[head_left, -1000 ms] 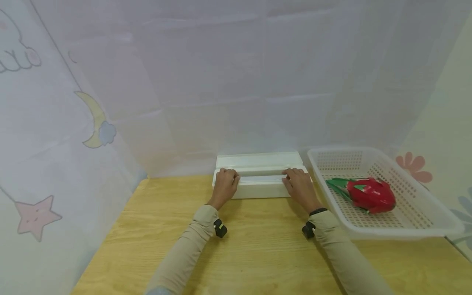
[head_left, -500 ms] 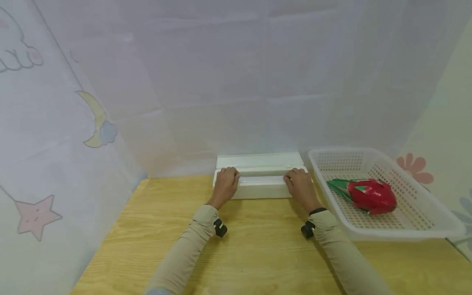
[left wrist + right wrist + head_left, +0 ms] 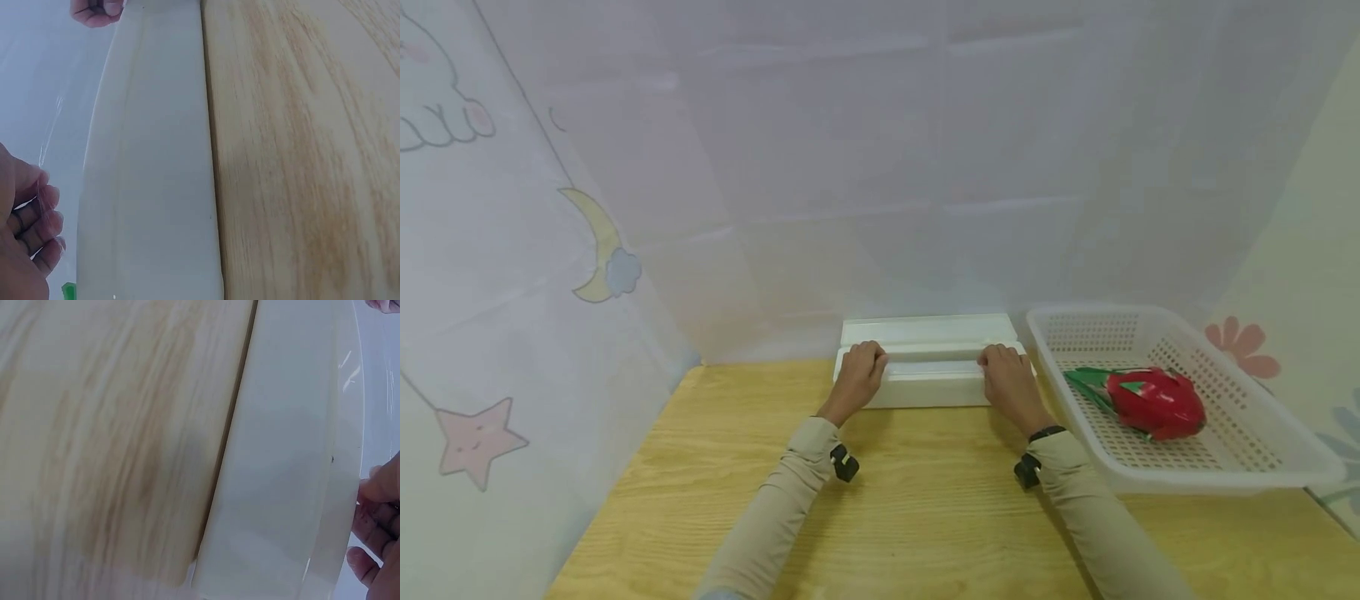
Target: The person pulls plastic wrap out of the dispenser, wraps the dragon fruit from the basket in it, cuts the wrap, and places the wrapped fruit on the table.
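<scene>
A long white cling film dispenser (image 3: 934,394) stands at the back of the table with its lid (image 3: 928,329) tipped back. My left hand (image 3: 859,375) is over its left end and pinches the edge of the clear cling film (image 3: 50,128), which shows as a creased line in the left wrist view. Over the right end, my right hand (image 3: 1009,382) has thumb and finger brought together on the film at the front rim. In the right wrist view those fingertips (image 3: 370,490) sit right at the box's edge. Film glints between the hands.
A white plastic basket (image 3: 1225,479) stands right of the dispenser, holding a red dragon fruit (image 3: 1157,403) with green leaves. A small green piece (image 3: 69,290) shows beside the dispenser in the left wrist view. Behind the wooden table (image 3: 917,508) hangs a pale cloth.
The right hand's fingers have closed from a spread pose into a pinch, and the left fingers have drawn together slightly. The dispenser and basket have stayed in place.
</scene>
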`<state>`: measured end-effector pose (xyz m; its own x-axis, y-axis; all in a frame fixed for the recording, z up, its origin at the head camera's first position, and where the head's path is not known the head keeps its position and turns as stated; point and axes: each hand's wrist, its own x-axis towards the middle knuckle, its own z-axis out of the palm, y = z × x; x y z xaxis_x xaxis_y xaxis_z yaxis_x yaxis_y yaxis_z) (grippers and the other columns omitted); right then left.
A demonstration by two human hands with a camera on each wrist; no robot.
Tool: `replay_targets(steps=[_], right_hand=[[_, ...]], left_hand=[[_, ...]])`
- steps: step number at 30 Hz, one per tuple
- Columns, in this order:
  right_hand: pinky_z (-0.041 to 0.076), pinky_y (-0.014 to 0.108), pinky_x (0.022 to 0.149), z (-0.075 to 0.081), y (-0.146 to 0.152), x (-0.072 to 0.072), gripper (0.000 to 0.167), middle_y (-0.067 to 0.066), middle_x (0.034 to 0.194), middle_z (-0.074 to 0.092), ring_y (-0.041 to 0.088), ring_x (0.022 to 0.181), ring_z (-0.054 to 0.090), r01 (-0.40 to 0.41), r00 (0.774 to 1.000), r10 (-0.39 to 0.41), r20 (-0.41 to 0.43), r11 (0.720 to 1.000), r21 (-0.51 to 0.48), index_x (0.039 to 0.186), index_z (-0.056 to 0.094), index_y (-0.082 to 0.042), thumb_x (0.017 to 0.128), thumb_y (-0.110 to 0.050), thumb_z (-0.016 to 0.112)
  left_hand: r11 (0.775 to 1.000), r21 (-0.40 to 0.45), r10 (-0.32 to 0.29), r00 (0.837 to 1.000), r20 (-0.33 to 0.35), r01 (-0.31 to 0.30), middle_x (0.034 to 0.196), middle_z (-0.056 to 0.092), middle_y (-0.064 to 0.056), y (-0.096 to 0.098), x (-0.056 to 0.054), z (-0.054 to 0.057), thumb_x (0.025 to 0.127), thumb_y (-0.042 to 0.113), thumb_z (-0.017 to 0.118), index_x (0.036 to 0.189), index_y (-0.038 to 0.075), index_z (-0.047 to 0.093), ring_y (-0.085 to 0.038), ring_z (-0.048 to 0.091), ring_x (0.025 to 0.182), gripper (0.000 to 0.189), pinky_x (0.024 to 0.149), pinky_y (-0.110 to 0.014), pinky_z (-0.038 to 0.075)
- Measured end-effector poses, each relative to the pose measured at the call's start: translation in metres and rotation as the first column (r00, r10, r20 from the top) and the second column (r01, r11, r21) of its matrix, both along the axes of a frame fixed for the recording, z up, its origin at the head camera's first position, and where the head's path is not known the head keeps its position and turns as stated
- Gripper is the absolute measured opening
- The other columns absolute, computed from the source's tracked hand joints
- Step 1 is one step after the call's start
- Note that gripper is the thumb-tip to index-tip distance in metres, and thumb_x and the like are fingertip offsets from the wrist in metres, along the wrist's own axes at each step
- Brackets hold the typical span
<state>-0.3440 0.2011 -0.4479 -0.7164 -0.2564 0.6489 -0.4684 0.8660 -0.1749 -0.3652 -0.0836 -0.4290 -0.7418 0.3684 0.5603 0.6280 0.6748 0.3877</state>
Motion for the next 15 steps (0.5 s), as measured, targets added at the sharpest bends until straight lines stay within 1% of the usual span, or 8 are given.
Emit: replay_targets(steps=[3,7,9,11,13,15], right_hand=[[0.040,0.050,0.072,-0.001,0.002,0.000,0.010,0.015,0.089,0.058,0.035,0.082,0.052,-0.039,0.997,0.037,-0.064,0.999,-0.027,0.094,0.057,-0.001,0.090,0.009,0.059],[0.045,0.051,0.071,0.000,0.005,-0.001,0.016,0.018,0.088,0.061,0.037,0.079,0.055,-0.080,0.988,0.074,-0.132,0.996,-0.042,0.099,0.064,0.004,0.086,0.012,0.066],[0.045,0.051,0.072,0.001,0.007,-0.001,0.017,0.019,0.086,0.060,0.037,0.077,0.054,-0.083,0.988,0.076,-0.137,0.995,-0.048,0.099,0.067,0.005,0.084,0.013,0.069],[0.044,0.051,0.075,0.003,0.009,0.001,0.013,0.018,0.084,0.059,0.036,0.075,0.053,-0.068,0.990,0.062,-0.128,0.997,-0.044,0.096,0.069,0.005,0.085,0.012,0.070],[0.043,0.051,0.077,0.004,0.010,0.002,0.007,0.018,0.083,0.058,0.035,0.075,0.052,-0.051,0.992,0.046,-0.116,0.998,-0.042,0.092,0.070,0.004,0.086,0.009,0.069],[0.043,0.051,0.078,0.006,0.012,0.004,0.003,0.018,0.083,0.059,0.035,0.077,0.052,-0.027,0.993,0.023,-0.112,0.999,-0.034,0.090,0.071,0.004,0.089,0.005,0.068]], left_hand=[[1.000,-0.004,-0.019,1.000,0.000,0.019,0.082,0.054,-0.007,-0.001,0.000,0.001,0.104,0.008,0.052,0.096,0.003,0.058,-0.022,0.047,0.076,0.011,0.073,-0.037,0.038],[0.999,-0.004,-0.045,0.999,0.015,0.045,0.081,0.054,-0.008,-0.002,0.003,0.004,0.104,0.007,0.051,0.095,0.003,0.057,-0.023,0.046,0.075,0.011,0.072,-0.038,0.038],[0.999,-0.003,-0.054,0.998,0.028,0.055,0.082,0.054,-0.008,-0.002,0.004,0.006,0.104,0.006,0.051,0.094,0.003,0.057,-0.023,0.046,0.075,0.012,0.072,-0.038,0.038],[0.998,-0.001,-0.064,0.997,0.039,0.064,0.083,0.055,-0.008,-0.002,0.004,0.007,0.104,0.006,0.051,0.095,0.003,0.057,-0.023,0.047,0.076,0.012,0.073,-0.039,0.038],[0.997,0.009,-0.079,0.994,0.070,0.078,0.085,0.055,-0.009,-0.004,0.004,0.008,0.103,0.008,0.054,0.097,0.001,0.058,-0.024,0.048,0.078,0.009,0.075,-0.039,0.038],[0.996,0.018,-0.093,0.990,0.109,0.091,0.087,0.055,-0.010,-0.005,0.004,0.009,0.100,0.009,0.060,0.102,0.000,0.059,-0.025,0.048,0.080,0.010,0.076,-0.040,0.039]])
